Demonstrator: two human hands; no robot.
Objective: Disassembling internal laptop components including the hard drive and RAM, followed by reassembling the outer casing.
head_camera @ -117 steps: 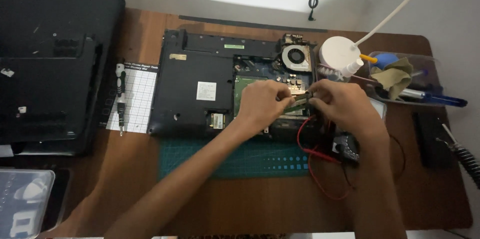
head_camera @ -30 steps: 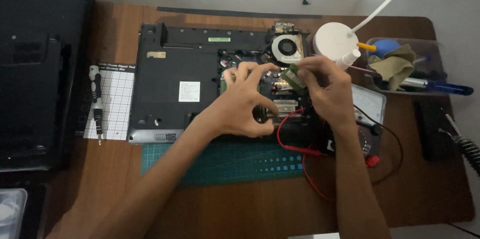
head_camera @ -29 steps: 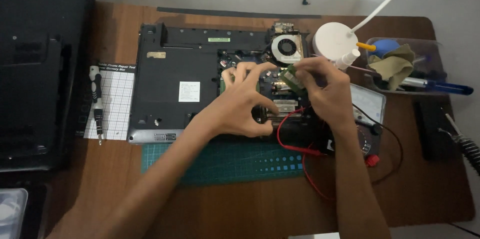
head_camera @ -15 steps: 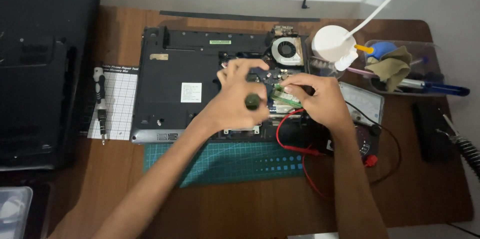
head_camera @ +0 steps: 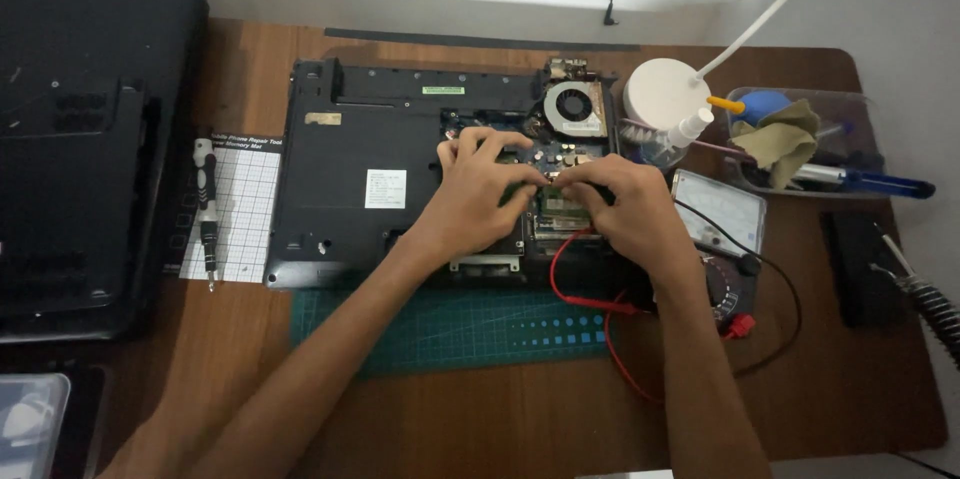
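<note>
A matte black plastic laptop base (head_camera: 380, 174), upturned with its cover off, lies under both hands – green circuit boards exposed. The left hand (head_camera: 478, 194) arches palm-down, fingers curled; the right hand (head_camera: 622, 209) mirrors it. Their fingertips meet over a small green memory module (head_camera: 560, 205), pinching at its edge; the grip itself is hidden. Red probe wires (head_camera: 590, 299) loop just below the right wrist.

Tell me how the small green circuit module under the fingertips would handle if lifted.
The small green circuit module looks thin and flat, so probably light and stiff. Both the left hand and right hand pinch its edge, suggesting it needs careful, edge-only handling; likely fragile.
</note>
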